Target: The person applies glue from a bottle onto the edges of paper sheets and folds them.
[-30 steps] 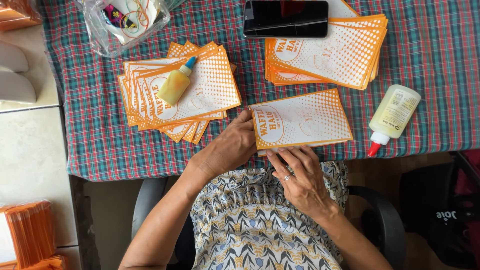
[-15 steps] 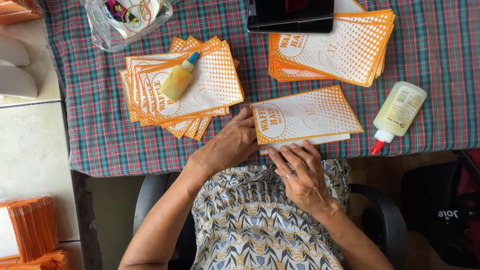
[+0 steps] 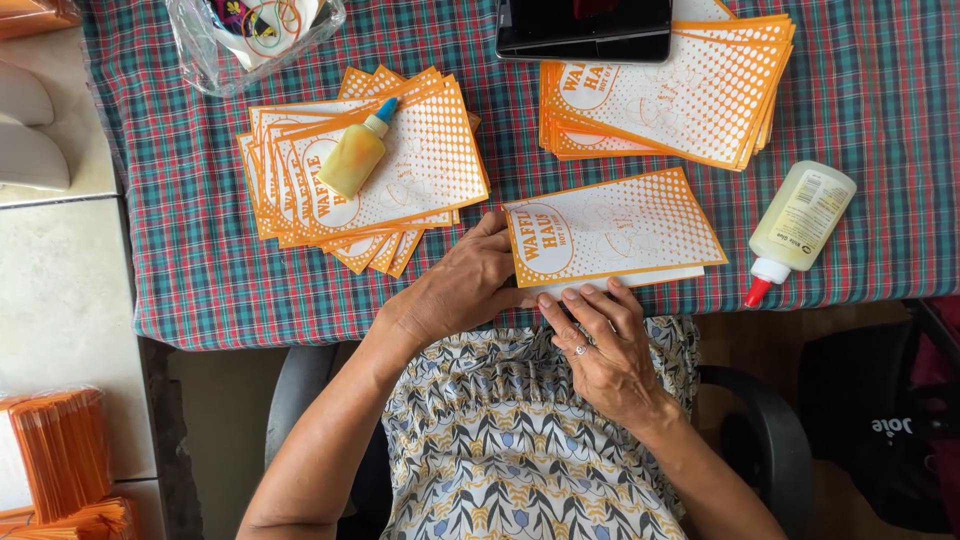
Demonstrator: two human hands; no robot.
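Note:
An orange-and-white printed paper bag (image 3: 620, 228) lies flat at the near edge of the plaid tablecloth (image 3: 200, 270). My left hand (image 3: 468, 285) rests on the bag's left end, fingers curled against its edge. My right hand (image 3: 600, 345), with a ring on one finger, presses its fingertips on the white flap along the bag's near edge. A fanned stack of the same bags (image 3: 360, 170) sits to the left with a small yellow glue bottle (image 3: 355, 155) on top. A second stack (image 3: 670, 95) lies further back.
A larger white glue bottle with a red tip (image 3: 800, 225) lies on its side at the right. A dark tablet (image 3: 585, 28) sits on the far stack. A clear plastic bag of rubber bands (image 3: 250, 30) is at top left. Bundled orange bags (image 3: 60, 450) lie low left.
The view has shifted slightly. My hands stay on the bag, and my right fingers have slid a little along the white flap at its near edge.

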